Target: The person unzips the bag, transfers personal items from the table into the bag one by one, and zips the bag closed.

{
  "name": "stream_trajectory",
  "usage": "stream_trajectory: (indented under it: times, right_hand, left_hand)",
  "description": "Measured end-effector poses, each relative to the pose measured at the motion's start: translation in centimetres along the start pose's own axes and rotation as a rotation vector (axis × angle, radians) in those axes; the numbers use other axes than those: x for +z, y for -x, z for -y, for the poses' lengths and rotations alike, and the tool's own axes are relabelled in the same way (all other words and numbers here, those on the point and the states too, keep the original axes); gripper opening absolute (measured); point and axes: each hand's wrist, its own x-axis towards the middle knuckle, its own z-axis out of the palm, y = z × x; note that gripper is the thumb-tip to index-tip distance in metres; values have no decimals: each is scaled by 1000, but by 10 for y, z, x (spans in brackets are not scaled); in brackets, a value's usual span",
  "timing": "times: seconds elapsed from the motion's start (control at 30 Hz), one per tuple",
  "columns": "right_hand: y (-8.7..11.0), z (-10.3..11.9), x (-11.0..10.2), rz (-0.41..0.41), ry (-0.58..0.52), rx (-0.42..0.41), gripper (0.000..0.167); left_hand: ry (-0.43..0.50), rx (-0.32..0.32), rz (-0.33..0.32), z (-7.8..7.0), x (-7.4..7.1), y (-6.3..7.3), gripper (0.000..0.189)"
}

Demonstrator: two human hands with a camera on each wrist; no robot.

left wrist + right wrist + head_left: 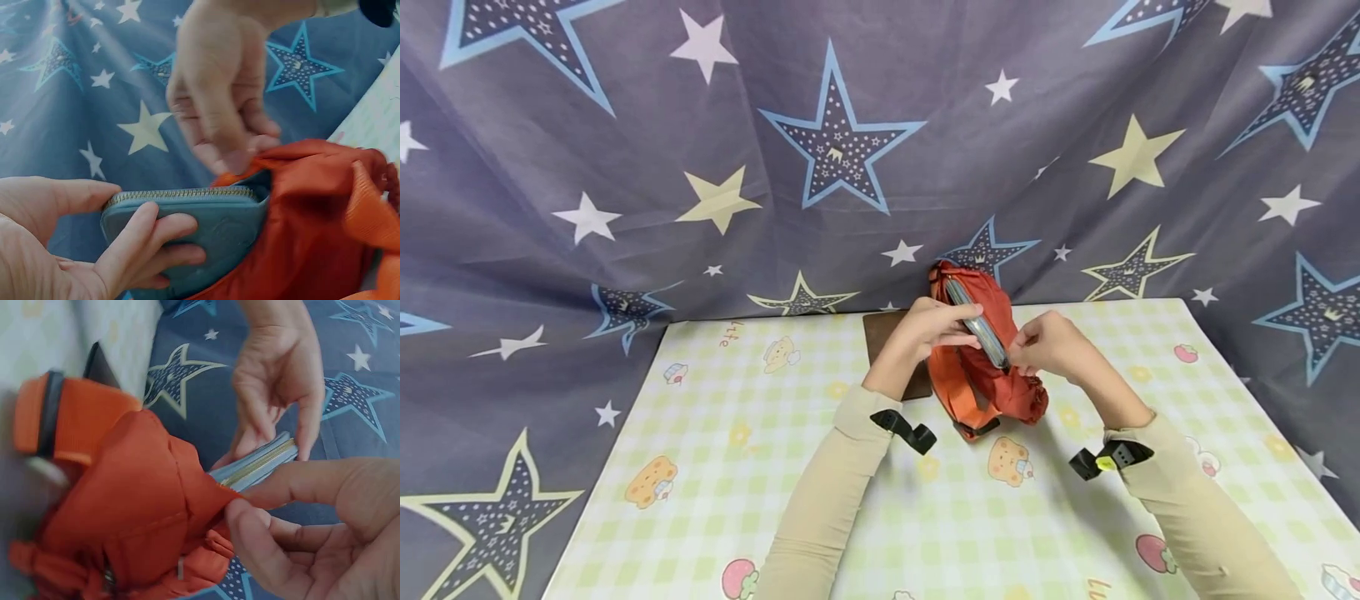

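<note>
Working over the checkered table (715, 483), lower frame, we have the red bag (997, 302) right of centre; our right hand (1054, 346) pinches its opening's edge, our left hand (928, 325) grips the blue zip wallet (228, 228), partway inside the bag.

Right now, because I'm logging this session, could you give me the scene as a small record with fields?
Left hand: holds flat blue zip-edged case
Right hand: pinches edge of red fabric bag
Case: partly inside the bag
On bag: orange webbing strap, black buckle
Beside bag: flat brown rectangular item, partly hidden
Surface: green-and-white checked cloth with cartoon prints
Backdrop: dark star-printed curtain
</note>
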Motion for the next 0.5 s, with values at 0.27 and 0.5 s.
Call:
stream_trajectory:
  times: [0.27, 0.5]
  right_hand:
    - [-7, -3, -4, 78, -168, 14, 20]
    - [-13, -6, -6, 86, -95, 21, 10]
  left_hand:
    - [-86, -25, 8, 9, 5, -2, 21]
    - [-129, -12, 46, 8, -1, -2, 34]
